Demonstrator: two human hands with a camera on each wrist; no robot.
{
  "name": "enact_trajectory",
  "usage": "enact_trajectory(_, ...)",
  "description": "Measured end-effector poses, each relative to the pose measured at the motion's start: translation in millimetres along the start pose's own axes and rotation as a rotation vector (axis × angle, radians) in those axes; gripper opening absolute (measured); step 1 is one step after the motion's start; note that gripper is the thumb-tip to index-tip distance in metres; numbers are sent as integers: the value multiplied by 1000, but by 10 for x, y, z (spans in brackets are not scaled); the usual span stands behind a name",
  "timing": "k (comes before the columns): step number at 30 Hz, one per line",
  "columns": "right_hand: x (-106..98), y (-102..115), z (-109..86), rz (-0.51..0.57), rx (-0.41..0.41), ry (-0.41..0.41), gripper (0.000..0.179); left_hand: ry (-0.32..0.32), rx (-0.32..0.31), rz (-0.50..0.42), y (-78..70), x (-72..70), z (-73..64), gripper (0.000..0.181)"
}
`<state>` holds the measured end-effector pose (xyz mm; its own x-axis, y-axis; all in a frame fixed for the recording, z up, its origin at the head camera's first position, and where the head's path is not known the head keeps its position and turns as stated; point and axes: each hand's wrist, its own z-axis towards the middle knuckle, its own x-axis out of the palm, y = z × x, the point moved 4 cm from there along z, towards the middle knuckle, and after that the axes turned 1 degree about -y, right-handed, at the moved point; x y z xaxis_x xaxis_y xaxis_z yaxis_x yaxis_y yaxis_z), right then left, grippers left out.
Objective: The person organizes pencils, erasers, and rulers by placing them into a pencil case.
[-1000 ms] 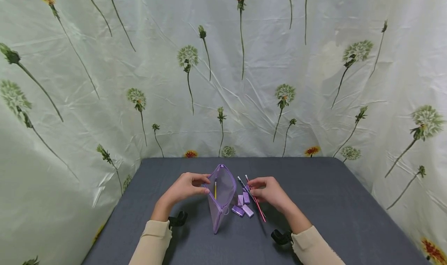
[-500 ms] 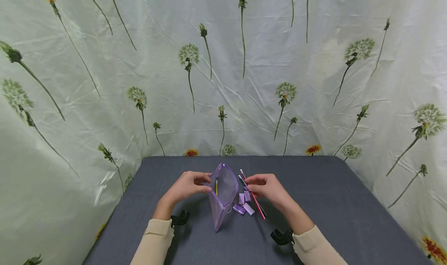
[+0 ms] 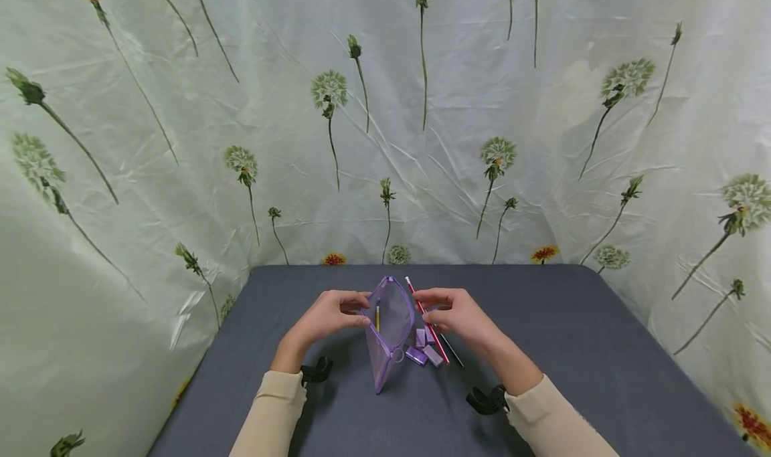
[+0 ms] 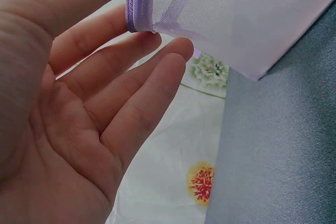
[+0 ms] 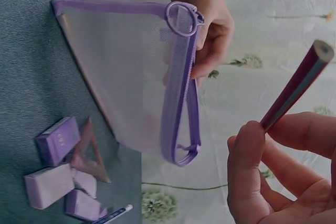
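Okay, purple mesh pouch (image 3: 380,367) stands unzipped; purple blocks (image 3: 416,356) just right of it; right hand (image 3: 456,314) pinches red pencil (image 5: 298,86) beside its mouth; left hand (image 3: 333,314) pinches its left rim; yellow pencil (image 3: 377,318) inside; flowered curtain (image 3: 385,109) behind.

The head view looks forward and down; close wrist views share the pouch (image 5: 118,66).

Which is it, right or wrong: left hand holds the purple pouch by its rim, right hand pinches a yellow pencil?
Wrong on color: the right hand pinches a red pencil; the right wrist view shows it. The left hand does hold the purple pouch by its rim.
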<state>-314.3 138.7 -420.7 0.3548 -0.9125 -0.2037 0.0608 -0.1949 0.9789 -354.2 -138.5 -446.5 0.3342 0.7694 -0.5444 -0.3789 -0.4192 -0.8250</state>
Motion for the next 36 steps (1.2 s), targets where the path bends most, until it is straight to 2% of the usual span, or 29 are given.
enact_trajectory(7,69,156,43,-63,-47,37,43,6,-9,-8,-27,1,-7,34)
enact_trajectory(11,118,221,76,-89,-68,41,39,-3,-7,-18,-30,11,-4,28)
enact_trajectory(18,173,172,218,-106,-39,46,35,-6,-16,-12,-32,3,-4,29)
enact_trajectory(28,296,159,350,-103,2,67,33,14,3,-16,-1,-23,-20,35)
enact_trajectory(36,360,118,481,-164,5,49,31,17,0,24,1,-22,-23,37)
